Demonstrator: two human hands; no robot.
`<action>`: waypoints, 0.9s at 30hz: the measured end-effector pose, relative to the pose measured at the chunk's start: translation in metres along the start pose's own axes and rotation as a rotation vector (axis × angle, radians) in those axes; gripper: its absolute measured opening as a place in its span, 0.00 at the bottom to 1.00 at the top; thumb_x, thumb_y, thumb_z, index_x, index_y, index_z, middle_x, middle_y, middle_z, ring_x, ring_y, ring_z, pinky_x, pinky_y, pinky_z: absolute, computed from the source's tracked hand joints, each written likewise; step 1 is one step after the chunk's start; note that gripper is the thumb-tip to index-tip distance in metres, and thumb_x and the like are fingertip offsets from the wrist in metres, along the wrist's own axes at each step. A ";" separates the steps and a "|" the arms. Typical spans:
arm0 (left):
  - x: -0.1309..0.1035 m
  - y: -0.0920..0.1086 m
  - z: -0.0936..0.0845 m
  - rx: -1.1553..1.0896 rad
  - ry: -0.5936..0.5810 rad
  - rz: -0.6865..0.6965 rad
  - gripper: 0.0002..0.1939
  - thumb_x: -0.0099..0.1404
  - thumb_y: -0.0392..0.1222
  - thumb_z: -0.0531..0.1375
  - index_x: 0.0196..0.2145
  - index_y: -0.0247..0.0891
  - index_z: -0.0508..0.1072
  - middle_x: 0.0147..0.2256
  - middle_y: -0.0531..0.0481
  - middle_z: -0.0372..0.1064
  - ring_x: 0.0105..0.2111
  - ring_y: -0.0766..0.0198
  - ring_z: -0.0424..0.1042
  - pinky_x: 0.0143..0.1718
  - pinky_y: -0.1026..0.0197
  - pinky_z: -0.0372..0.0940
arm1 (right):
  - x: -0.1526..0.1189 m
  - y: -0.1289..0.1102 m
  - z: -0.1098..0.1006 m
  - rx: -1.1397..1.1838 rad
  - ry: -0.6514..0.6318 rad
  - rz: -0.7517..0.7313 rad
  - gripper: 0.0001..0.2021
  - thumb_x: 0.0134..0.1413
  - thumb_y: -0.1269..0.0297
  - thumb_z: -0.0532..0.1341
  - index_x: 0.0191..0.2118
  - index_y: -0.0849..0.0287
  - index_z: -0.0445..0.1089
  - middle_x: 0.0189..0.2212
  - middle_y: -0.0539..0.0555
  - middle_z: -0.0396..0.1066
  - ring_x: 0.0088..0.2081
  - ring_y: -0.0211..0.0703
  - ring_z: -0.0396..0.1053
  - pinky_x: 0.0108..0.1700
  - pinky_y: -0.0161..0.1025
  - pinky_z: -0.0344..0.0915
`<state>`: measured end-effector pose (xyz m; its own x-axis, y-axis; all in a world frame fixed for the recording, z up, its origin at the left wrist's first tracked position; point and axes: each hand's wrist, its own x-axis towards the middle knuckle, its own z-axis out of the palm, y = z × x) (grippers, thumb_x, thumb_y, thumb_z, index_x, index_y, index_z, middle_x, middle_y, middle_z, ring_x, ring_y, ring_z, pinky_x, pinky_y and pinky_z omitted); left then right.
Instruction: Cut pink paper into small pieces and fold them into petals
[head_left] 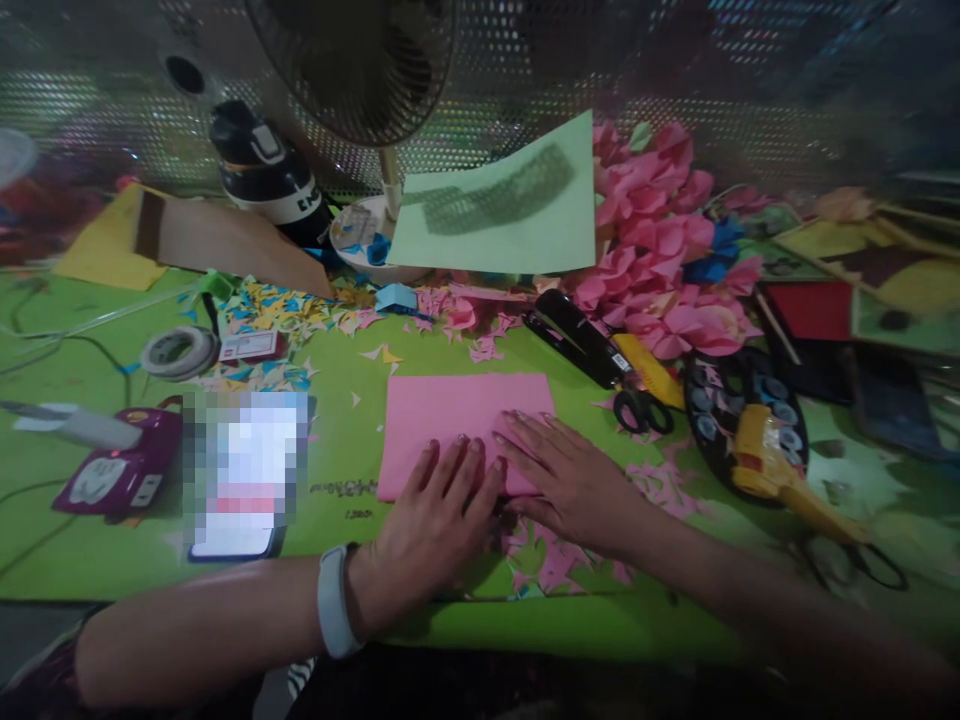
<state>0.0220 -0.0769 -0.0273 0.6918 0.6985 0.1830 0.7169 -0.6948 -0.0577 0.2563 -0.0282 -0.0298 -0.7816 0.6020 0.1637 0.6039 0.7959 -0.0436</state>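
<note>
A pink sheet of paper point(442, 415), apparently folded into a rectangle, lies flat on the green table point(337, 350). My left hand point(442, 510) rests on its lower edge with fingers stretched out, a pale band around the wrist. Across the right part of the paper lies my right hand point(562, 475), fingers extended and flat. Both palms face down, and neither hand grips anything. Pink paper scraps point(559, 560) are scattered beneath and beside my right wrist.
Left of the paper are a lit phone point(255, 470), a purple power strip point(120, 470) and a tape roll point(178, 352). A stapler point(577, 335), scissors point(643, 410) and a black tray point(701, 420) sit to the right. Behind stand a fan point(360, 60) and pink paper petals point(660, 240).
</note>
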 end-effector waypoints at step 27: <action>0.001 -0.001 -0.001 0.028 0.023 0.009 0.26 0.74 0.46 0.52 0.63 0.26 0.62 0.62 0.32 0.64 0.61 0.43 0.66 0.59 0.39 0.63 | 0.002 -0.005 -0.004 -0.008 -0.019 0.005 0.29 0.70 0.50 0.50 0.66 0.67 0.63 0.66 0.68 0.59 0.67 0.59 0.58 0.66 0.57 0.61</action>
<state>0.0224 -0.0756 -0.0256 0.6960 0.6882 0.2049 0.7133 -0.6955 -0.0872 0.2522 -0.0317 -0.0256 -0.7815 0.6069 0.1448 0.6087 0.7925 -0.0367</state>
